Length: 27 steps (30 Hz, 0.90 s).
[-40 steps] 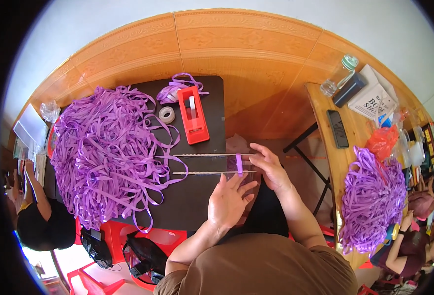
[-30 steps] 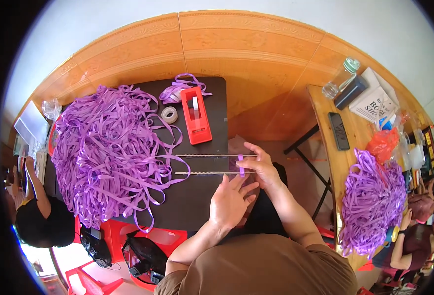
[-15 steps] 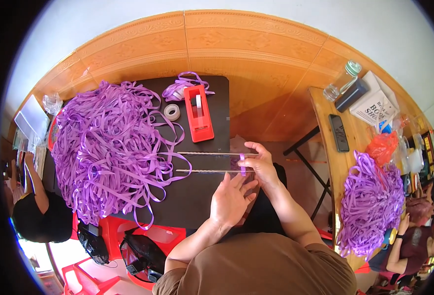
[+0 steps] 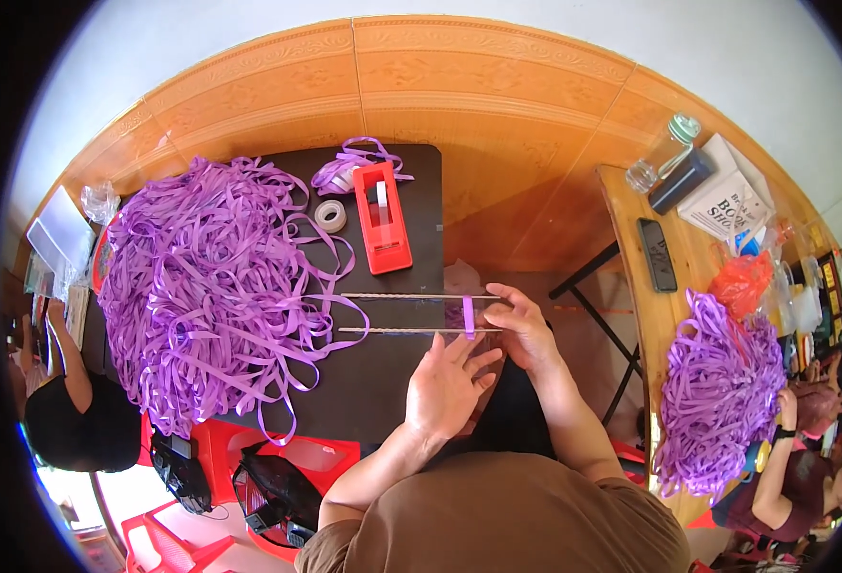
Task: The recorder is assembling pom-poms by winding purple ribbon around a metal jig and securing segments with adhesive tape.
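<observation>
Two thin twisted metal rods [image 4: 392, 330] stick out past the right edge of the dark table, lying roughly parallel. A short purple ribbon band [image 4: 469, 317] spans both rods near their right ends. My left hand [image 4: 443, 392] is turned palm up with its fingers spread, fingertips at the band's lower end. At the rods' right ends is my right hand [image 4: 526, 329], thumb and fingers apart, with no ribbon seen in it. A large heap of purple ribbon [image 4: 201, 296] covers the table's left part, its loose loops reaching the rods' left ends.
A red tape dispenser [image 4: 388, 253] stands on the dark table [image 4: 383, 392] beside a tape roll [image 4: 330, 217]. On the wooden table [image 4: 636, 248] at right are a phone [image 4: 657, 255], bottles, a bag and another ribbon heap [image 4: 722, 401]. Other people sit at both sides.
My right hand has let go of the ribbon band and moved slightly right, toward the rod ends. The band now shows fully across both rods. My left hand has hardly moved.
</observation>
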Available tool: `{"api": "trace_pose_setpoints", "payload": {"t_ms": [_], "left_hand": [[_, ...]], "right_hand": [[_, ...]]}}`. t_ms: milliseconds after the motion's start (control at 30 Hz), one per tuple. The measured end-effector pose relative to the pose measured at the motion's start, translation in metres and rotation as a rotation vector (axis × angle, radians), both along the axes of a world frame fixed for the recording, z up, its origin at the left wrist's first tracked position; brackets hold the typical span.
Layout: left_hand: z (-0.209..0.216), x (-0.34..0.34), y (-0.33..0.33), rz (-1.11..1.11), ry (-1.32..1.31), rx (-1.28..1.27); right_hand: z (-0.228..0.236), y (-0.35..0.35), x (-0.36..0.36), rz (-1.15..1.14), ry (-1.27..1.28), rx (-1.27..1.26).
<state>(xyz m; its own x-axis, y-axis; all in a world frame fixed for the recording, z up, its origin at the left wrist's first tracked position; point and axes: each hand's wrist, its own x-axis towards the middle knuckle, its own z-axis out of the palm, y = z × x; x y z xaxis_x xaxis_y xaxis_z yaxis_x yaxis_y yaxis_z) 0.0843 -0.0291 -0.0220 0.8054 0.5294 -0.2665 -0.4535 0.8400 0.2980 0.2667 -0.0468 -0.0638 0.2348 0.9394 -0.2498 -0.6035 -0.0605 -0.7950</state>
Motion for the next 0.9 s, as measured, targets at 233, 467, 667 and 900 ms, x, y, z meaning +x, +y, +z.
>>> {"api": "trace_pose_setpoints", "payload": {"t_ms": [233, 467, 667, 900], "left_hand": [[0.0, -0.001, -0.001, -0.003, 0.011, 0.023], [0.0, -0.001, 0.0, 0.003, 0.004, 0.011], [0.002, -0.001, 0.0, 0.002, 0.015, 0.019], [0.002, -0.002, -0.001, 0.003, 0.004, 0.005]], "right_hand": [[-0.017, 0.008, 0.002, 0.049, 0.05, 0.097], [-0.023, 0.029, -0.006, 0.168, 0.163, 0.018], [-0.029, 0.037, -0.008, 0.26, 0.182, 0.108], [-0.019, 0.04, -0.012, 0.265, 0.202, 0.082]]}}
